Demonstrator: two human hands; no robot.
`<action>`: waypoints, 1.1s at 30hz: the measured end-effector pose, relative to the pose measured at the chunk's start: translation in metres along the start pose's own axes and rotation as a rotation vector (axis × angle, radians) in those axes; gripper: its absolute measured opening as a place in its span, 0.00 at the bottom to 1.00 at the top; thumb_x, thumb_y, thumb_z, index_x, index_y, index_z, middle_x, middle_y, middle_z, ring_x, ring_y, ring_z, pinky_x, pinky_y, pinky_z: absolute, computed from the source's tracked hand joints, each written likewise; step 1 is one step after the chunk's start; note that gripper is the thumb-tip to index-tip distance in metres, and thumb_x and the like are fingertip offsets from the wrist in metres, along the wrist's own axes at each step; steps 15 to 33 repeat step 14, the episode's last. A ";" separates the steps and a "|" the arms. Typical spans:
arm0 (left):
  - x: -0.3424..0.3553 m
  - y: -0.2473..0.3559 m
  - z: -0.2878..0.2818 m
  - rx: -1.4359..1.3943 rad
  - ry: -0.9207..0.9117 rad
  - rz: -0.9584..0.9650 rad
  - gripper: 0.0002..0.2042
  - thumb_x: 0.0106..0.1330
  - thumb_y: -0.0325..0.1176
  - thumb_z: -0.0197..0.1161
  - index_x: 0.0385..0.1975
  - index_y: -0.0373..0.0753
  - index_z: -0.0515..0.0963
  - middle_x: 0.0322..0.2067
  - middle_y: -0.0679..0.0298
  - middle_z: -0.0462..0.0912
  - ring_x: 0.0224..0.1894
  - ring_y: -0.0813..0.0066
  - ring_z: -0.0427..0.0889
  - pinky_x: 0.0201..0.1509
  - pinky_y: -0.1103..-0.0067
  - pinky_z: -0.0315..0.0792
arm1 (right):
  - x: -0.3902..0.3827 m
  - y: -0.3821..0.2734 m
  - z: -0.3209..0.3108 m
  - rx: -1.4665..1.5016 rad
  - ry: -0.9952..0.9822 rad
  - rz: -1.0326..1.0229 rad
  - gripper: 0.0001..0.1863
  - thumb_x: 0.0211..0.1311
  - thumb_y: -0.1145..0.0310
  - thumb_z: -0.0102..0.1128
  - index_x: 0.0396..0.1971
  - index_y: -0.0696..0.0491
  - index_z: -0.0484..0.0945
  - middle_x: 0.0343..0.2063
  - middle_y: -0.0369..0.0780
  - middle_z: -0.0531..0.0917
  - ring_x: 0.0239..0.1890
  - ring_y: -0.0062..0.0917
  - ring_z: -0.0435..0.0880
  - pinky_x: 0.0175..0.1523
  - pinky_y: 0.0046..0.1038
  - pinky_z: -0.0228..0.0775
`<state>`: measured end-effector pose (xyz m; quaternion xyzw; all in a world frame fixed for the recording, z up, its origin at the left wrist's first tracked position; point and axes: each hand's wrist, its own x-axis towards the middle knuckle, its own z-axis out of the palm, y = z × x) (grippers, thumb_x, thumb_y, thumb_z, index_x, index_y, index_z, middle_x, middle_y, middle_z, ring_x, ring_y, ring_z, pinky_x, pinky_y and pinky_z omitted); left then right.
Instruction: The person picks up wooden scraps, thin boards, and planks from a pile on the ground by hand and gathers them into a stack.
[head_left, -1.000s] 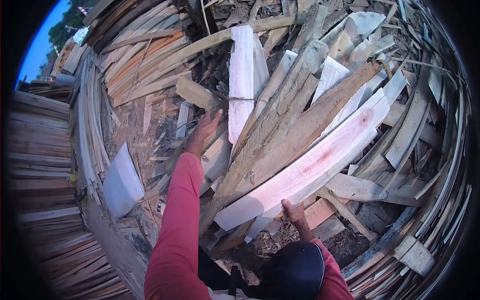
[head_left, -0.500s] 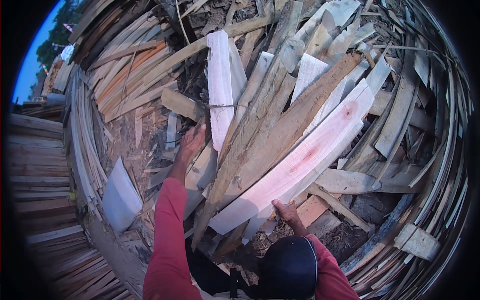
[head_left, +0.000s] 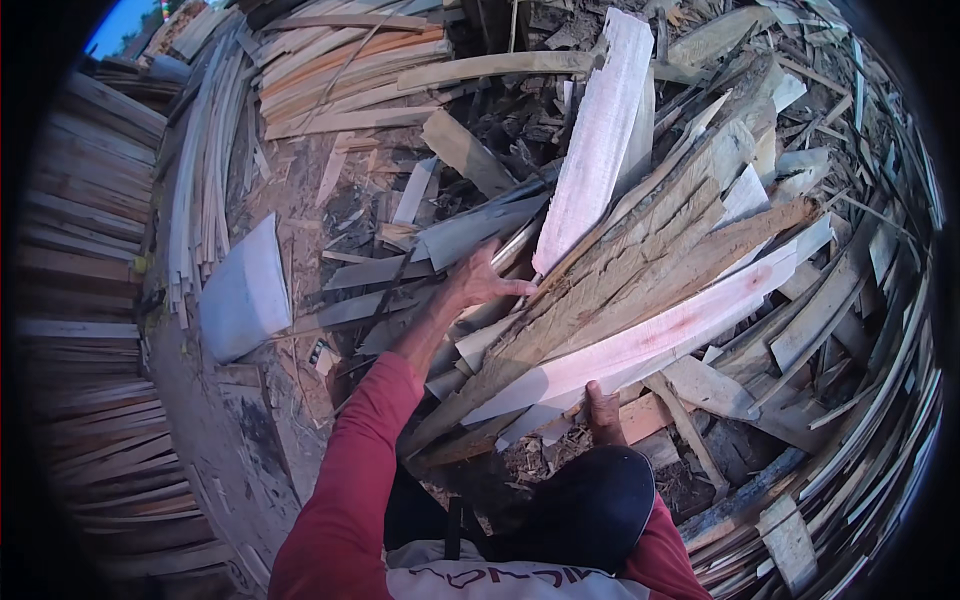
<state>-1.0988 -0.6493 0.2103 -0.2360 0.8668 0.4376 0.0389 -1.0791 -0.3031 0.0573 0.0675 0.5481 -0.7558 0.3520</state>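
A thick bundle of rough wooden slabs [head_left: 640, 250] lies slanting in front of me, its near end close to my knees. Along its right side runs a pale plank [head_left: 660, 335] with pinkish patches. Another pale board [head_left: 600, 150] sticks up out of the bundle's left side. My left hand [head_left: 478, 283] is at that left side, thumb stretched toward the foot of the pale board, fingers apart. My right hand [head_left: 605, 412] presses its upright thumb to the pale plank's lower edge; its other fingers are hidden beneath the wood.
Stacked wood strips [head_left: 90, 300] line the left, beside a long pile of thin slats [head_left: 200, 190]. A whitish curved sheet [head_left: 247, 292] lies on the ground. More offcuts [head_left: 350, 75] are heaped at the back. Long strips [head_left: 850, 440] curve along the right.
The view has swung left, so the bundle sits farther right in it. My left hand has come against the bundle's side, thumb now spread. The pale board leans more to the right.
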 end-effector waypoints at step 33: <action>-0.118 0.052 0.054 0.126 0.011 0.278 0.32 0.45 0.43 0.71 0.47 0.29 0.69 0.41 0.44 0.76 0.44 0.46 0.75 0.51 0.64 0.69 | -0.063 -0.029 -0.075 0.727 -0.216 -0.036 0.49 0.53 0.29 0.43 0.66 0.49 0.50 0.64 0.40 0.59 0.64 0.38 0.58 0.67 0.44 0.47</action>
